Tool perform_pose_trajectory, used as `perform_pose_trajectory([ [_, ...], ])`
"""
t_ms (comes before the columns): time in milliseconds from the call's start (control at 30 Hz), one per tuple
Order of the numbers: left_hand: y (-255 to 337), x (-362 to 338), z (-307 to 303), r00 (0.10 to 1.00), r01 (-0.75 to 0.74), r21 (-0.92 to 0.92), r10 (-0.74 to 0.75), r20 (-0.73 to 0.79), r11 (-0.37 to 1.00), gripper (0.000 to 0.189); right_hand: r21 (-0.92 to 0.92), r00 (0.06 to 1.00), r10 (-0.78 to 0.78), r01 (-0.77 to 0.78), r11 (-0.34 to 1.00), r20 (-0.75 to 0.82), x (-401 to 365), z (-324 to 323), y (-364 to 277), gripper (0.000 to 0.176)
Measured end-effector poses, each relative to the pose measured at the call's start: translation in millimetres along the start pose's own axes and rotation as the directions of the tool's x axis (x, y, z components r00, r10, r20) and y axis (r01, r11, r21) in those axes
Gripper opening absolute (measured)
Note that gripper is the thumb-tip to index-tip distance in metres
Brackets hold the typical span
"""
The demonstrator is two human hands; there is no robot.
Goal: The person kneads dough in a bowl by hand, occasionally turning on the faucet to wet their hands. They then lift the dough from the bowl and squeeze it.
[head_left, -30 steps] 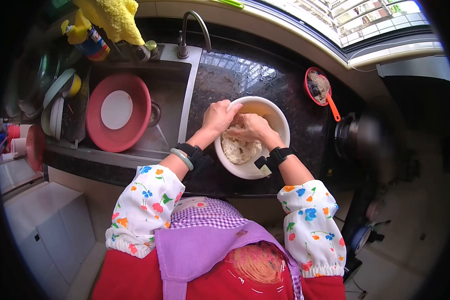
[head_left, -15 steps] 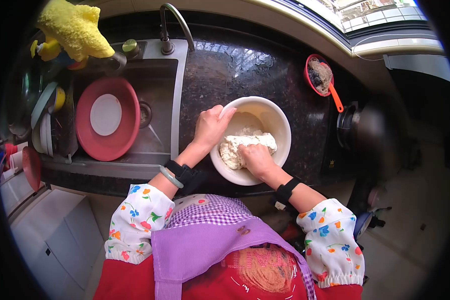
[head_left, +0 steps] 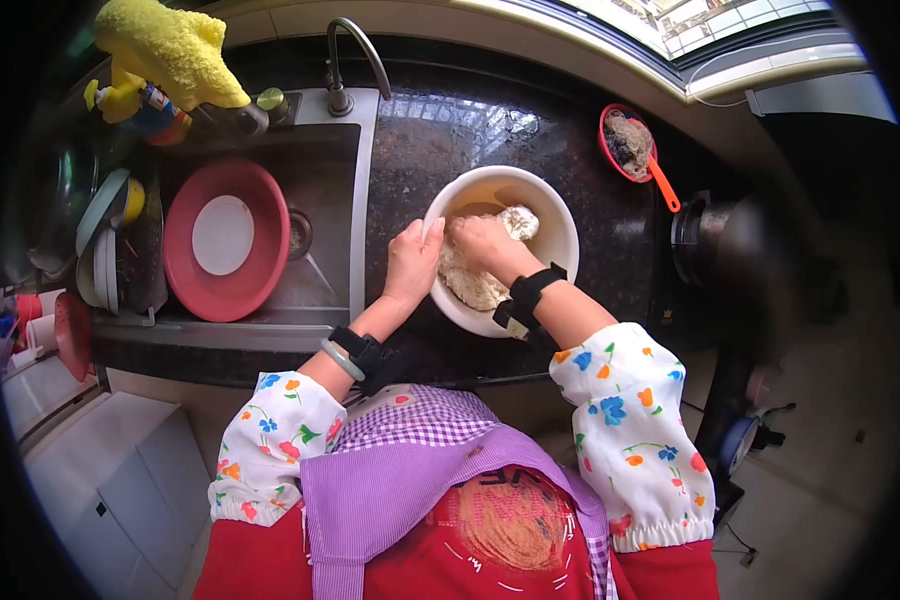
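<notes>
A white bowl [head_left: 562, 255] stands on the dark countertop, with pale, rough dough [head_left: 470, 284] inside it. My left hand [head_left: 413, 262] grips the bowl's left rim, thumb over the edge. Inside the bowl, my right hand [head_left: 485, 246] is closed and pressed into the dough near the far left side. Its fingertips are hidden by the hand itself and the dough. A lump of dough shows to the right of the knuckles.
On the left is a sink [head_left: 332, 205] holding a red basin [head_left: 178, 240] with a white plate [head_left: 222, 235]. A curved faucet [head_left: 372, 62] rises behind. A red strainer [head_left: 610, 152] with an orange handle lies at the back right. A yellow cloth [head_left: 175, 55] hangs at upper left.
My right hand has moved away from my body and to the left inside the bowl, pushing into the dough. The bowl has shifted slightly away from me. My left hand keeps its rim grip.
</notes>
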State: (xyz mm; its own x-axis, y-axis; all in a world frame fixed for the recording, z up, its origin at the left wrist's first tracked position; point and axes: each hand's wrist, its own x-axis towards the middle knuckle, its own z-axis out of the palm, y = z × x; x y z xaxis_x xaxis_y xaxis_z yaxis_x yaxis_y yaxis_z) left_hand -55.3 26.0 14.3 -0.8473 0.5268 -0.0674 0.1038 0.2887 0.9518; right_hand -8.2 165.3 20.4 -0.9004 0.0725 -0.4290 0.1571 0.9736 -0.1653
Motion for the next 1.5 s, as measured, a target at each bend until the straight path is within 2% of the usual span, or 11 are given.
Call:
perform_pose_trajectory([
  [100, -9, -23, -21, 0.996, 0.043, -0.013, -0.042, 0.078, 0.999, 0.036, 0.330, 0.977, -0.210, 0.185, 0.926, 0.042, -39, -29, -5, 0.044],
  [167, 4, -31, -39, 0.790, 0.484, -0.127, -0.370, 0.488, 0.866, 0.036, 0.434, 0.964, -0.238, 0.267, 0.860, -0.121, -67, -28, 2, 0.043],
  [233, 4, -20, -42, 0.818, 0.395, -0.061, -0.321, 0.478, 0.917, 0.039, 0.322, 0.976, -0.025, 0.096, 0.942, -0.218, -84, -36, 11, 0.040],
  [300, 11, 4, -38, 0.952, 0.047, 0.205, -0.106, 0.288, 0.978, 0.043, 0.213, 0.928, 0.096, -0.018, 0.977, -0.361, -84, -42, 18, 0.041],
  [367, 12, 27, -23, 0.965, 0.000, 0.189, -0.050, 0.259, 0.982, 0.046, 0.173, 0.885, 0.115, -0.040, 0.984, -0.452, -73, -27, 25, 0.040],
  [433, 9, 38, -7, 0.972, -0.055, 0.179, 0.011, 0.236, 0.982, 0.050, 0.228, 0.928, 0.281, -0.226, 0.947, -0.246, -59, -26, 13, 0.041],
  [633, -1, 36, 6, 0.995, -0.094, 0.098, 0.090, 0.046, 0.991, 0.045, 0.298, 0.973, 0.174, -0.123, 0.946, -0.150, -65, -32, -3, 0.026],
  [700, 0, 34, 4, 0.996, -0.066, 0.029, 0.065, 0.055, 0.997, 0.044, 0.316, 0.977, 0.199, -0.215, 0.924, 0.082, -84, -33, -10, 0.021],
  [800, -1, 34, 5, 0.997, -0.055, 0.021, 0.054, 0.051, 0.998, 0.044, 0.362, 0.972, 0.143, -0.203, 0.910, 0.186, -101, -16, -8, 0.018],
  [1033, 10, 32, -3, 0.978, -0.004, 0.025, -0.002, 0.210, 1.000, 0.037, 0.352, 0.975, 0.073, -0.145, 0.925, 0.208, -61, 9, 6, 0.023],
  [1500, 1, 30, 0, 0.987, -0.138, 0.087, 0.130, 0.094, 0.987, 0.040, 0.015, 0.928, 0.151, -0.166, 0.986, 0.339, -23, 3, -8, 0.027],
])
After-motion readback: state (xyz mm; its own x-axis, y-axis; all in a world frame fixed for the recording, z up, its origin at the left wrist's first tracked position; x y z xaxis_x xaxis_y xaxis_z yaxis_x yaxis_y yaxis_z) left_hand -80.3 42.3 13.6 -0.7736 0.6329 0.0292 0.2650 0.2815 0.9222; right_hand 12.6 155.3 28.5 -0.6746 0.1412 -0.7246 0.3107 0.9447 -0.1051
